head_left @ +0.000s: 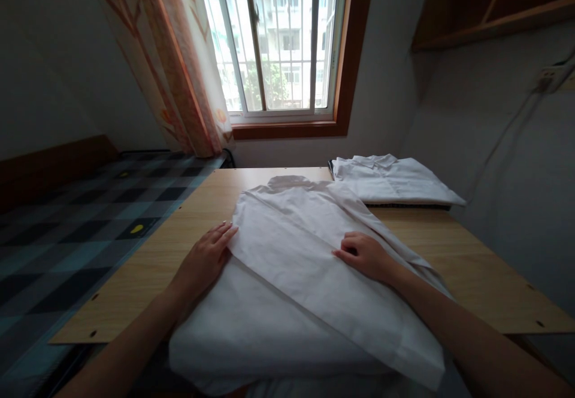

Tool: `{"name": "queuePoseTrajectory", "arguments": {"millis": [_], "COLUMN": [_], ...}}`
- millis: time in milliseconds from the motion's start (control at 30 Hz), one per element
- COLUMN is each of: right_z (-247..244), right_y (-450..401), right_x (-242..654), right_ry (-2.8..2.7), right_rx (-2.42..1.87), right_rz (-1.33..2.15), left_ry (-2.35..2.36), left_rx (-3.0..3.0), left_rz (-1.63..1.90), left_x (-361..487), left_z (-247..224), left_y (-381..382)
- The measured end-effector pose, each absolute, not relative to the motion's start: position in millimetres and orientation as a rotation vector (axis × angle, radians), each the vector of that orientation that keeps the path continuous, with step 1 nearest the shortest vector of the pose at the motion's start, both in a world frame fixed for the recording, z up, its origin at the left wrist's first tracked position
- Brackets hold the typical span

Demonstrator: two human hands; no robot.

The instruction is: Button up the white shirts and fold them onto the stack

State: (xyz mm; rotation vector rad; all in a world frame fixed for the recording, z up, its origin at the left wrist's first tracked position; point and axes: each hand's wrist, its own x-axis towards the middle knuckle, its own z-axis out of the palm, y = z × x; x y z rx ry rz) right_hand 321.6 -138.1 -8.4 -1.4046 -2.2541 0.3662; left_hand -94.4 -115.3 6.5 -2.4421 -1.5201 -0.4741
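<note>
A white shirt (287, 254) lies on the wooden table, its collar toward the window and one sleeve folded diagonally across the body. Its lower end hangs over the near edge. My left hand (209, 254) rests at the shirt's left edge, fingers stretched out and touching the fabric. On the right half of the shirt is my right hand (362, 255), its fingers curled and the thumb side against the cloth; whether it pinches any fabric is too small to tell.
Folded white clothing (390, 179) lies on something dark at the table's (467, 260) back right. A bed with a checkered cover (85, 230) stands left. Behind are a curtain (175, 57) and window (287, 45); a shelf (498, 24) hangs upper right.
</note>
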Motion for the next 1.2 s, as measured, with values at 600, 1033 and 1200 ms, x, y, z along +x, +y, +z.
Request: {"name": "queuePoseTrajectory", "arguments": {"millis": [600,1033,1200], "right_z": [-1.7,-7.6,-7.6], "right_y": [-133.1,-130.6,-130.4], "right_x": [339.2,342.8,343.0], "right_ry": [-2.272,-2.286,-2.294], "right_rx": [-1.353,-1.374,-1.371], "right_rz": [0.547,0.493,0.477], "left_ry": [-1.786,-1.734,-1.723], "left_rx": [-2.487,-2.567,-2.434], "left_rz": [-0.334,-0.097,-0.403], "left_x": [-83.8,-71.1,-37.6], "left_z": [19.2,56.2,36.1], "left_y": [-128.0,-88.9,-34.7]}}
